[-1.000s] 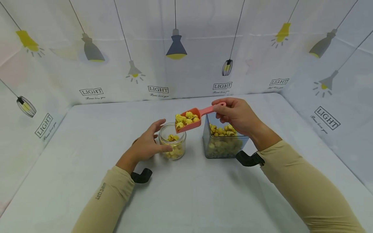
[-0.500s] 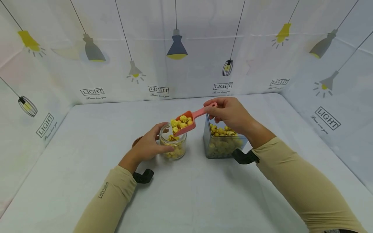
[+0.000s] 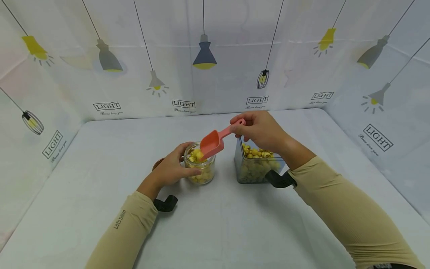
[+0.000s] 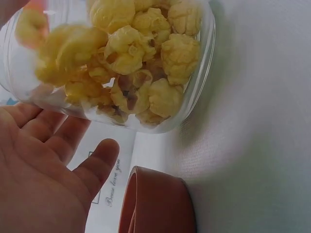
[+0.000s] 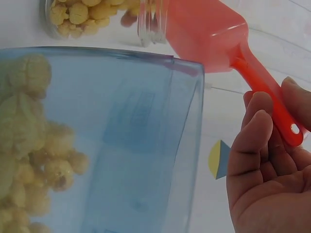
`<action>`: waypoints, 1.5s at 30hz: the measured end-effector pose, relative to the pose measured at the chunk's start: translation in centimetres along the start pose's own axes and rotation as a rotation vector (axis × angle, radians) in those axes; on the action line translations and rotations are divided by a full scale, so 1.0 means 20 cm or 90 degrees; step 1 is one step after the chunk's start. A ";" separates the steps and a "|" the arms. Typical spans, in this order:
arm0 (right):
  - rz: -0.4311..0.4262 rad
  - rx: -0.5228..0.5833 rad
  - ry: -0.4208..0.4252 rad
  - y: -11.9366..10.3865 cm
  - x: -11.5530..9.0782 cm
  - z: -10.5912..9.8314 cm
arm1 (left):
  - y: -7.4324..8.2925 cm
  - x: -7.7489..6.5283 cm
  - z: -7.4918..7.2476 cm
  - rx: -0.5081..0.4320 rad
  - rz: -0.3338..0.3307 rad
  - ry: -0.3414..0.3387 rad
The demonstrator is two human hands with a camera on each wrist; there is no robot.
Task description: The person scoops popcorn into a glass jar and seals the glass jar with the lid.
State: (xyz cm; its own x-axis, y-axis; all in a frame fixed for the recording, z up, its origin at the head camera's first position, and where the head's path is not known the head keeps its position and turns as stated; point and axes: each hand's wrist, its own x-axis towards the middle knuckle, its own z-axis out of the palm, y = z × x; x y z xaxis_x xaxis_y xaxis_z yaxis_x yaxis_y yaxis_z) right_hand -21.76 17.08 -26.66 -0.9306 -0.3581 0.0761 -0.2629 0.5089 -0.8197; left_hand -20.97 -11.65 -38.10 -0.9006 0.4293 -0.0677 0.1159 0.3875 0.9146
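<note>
Tipping popcorn (image 3: 195,154) from the scoop (image 3: 212,144) into the jar (image 3: 205,172) looks like the step in hand. To do it well, hold the scoop's lip low over the mouth and steepen the tilt gently, so that pieces drop inward rather than over the rim. A light shake of the handle should free any that cling. Pieces show close under the mouth beside the scoop, so a slow finish seems wise; pushing the lip hard against the glass could tip the jar.

The right hand (image 3: 260,129) pinches the handle near its holed end, thumb against fingertips, while the scoop slants down from them to the jar's mouth. Its bowl looks bare from above; whether the lip touches the rim I cannot tell. The left hand (image 3: 169,167) holds the jar in a loose, wide curve: thumb at the near side, fingers round the far side, palm apart from the glass, little finger clear.

The jar stands upright on the table (image 3: 215,231), short of the far edge and about midway across. The box (image 5: 136,111) of popcorn stands to its right, below the right hand, and a brown round piece (image 4: 163,204) lies beside the left hand.
</note>
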 end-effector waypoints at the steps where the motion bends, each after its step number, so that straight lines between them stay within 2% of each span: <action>1: 0.002 -0.004 0.000 0.00 0.00 0.00 | 0.00 0.00 0.00 -0.003 0.004 0.000; 27: -0.010 -0.012 0.022 0.02 -0.03 -0.02 | 0.01 -0.01 0.00 0.015 0.007 0.002; 34: -0.002 0.002 0.053 0.03 -0.10 -0.09 | 0.01 0.00 0.00 0.013 0.005 -0.002; 37: -0.001 0.014 0.070 0.04 -0.14 -0.13 | 0.03 -0.01 0.00 0.011 0.013 0.001; 45: -0.018 0.048 0.148 0.12 -0.26 -0.30 | 0.16 -0.03 -0.02 0.078 0.058 0.073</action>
State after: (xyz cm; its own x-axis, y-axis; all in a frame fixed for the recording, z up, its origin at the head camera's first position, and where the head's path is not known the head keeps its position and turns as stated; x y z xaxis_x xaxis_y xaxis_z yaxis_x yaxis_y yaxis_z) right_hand -19.17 24.88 -25.61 -0.9591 -0.1768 0.2210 -0.2778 0.4390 -0.8545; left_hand -20.25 -10.94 -35.07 -0.9250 0.3743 0.0657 0.2432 0.4503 0.8591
